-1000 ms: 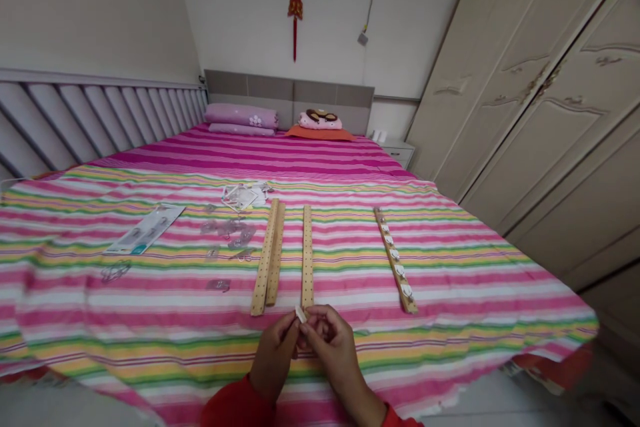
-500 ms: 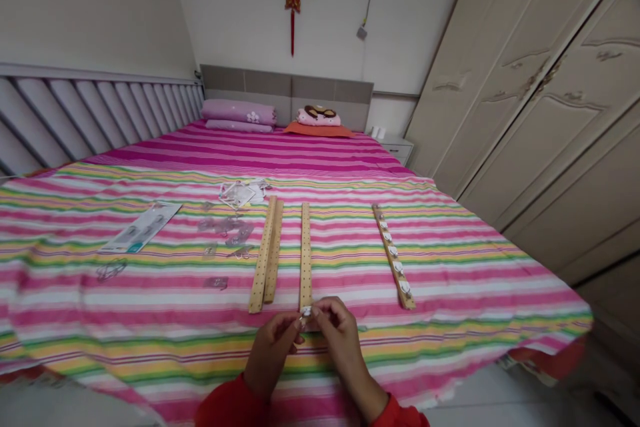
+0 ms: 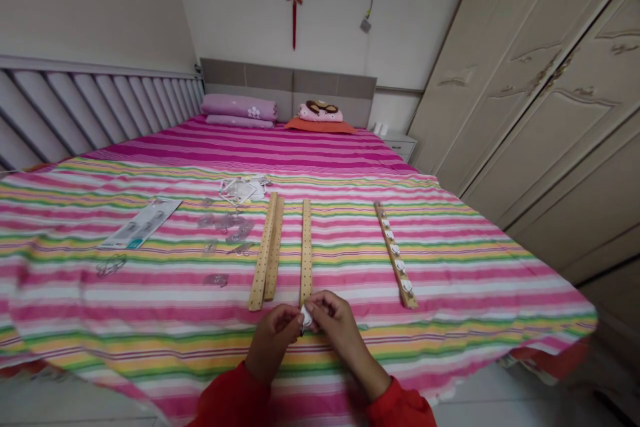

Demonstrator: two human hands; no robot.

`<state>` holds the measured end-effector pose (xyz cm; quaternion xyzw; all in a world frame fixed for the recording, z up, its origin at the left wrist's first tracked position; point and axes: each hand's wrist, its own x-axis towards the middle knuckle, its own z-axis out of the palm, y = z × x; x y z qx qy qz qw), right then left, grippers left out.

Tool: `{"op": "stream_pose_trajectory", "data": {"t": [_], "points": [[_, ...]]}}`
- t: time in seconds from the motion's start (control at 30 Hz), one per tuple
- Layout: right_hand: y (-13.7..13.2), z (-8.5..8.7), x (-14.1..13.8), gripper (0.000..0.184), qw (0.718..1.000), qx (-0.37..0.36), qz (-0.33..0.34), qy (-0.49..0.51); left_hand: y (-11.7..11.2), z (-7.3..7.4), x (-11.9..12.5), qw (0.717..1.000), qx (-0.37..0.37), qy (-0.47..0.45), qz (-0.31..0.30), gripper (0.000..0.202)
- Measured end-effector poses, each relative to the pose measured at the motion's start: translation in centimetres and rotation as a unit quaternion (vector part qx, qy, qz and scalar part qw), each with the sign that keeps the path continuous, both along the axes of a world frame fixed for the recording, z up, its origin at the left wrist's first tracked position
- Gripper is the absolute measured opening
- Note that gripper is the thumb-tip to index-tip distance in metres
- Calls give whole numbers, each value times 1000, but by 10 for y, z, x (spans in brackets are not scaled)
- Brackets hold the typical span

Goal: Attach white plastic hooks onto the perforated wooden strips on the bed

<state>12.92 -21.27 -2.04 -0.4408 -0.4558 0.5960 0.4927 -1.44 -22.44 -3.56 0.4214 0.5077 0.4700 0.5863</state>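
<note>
Head view | my left hand [image 3: 274, 339]: pinching small white piece [image 3: 307, 316] | my right hand [image 3: 336, 325]: pinching same piece | piece's place: near end, middle perforated strip [image 3: 307, 247] | left: paired strips [image 3: 263, 250] | right: hook-bearing strip [image 3: 411, 303]

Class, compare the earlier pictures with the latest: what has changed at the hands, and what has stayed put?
The small white piece has been turned between the left hand and the right hand: its narrow edge showed first, now its broader face does. Both hands still hold it. The wooden strips and clear packets stayed put.
</note>
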Motion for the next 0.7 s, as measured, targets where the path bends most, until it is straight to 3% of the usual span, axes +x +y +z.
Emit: {"op": "stream_pose_trajectory", "data": {"t": [0.17, 0.4, 0.53, 0.7], "points": [[12, -3, -2, 41, 996, -46, -24, 69, 15, 9, 2, 990, -107, -77, 43, 43], [31, -17, -4, 39, 995, -41, -54, 68, 31, 17, 7, 991, -103, -60, 59, 45], [32, -25, -4, 35, 995, -36, -81, 50, 35, 12, 7, 995, -81, -17, 52, 39], [27, -34, -4, 33, 993, -24, -109, 26, 36, -5, 6, 997, -66, 8, 36, 33]]}}
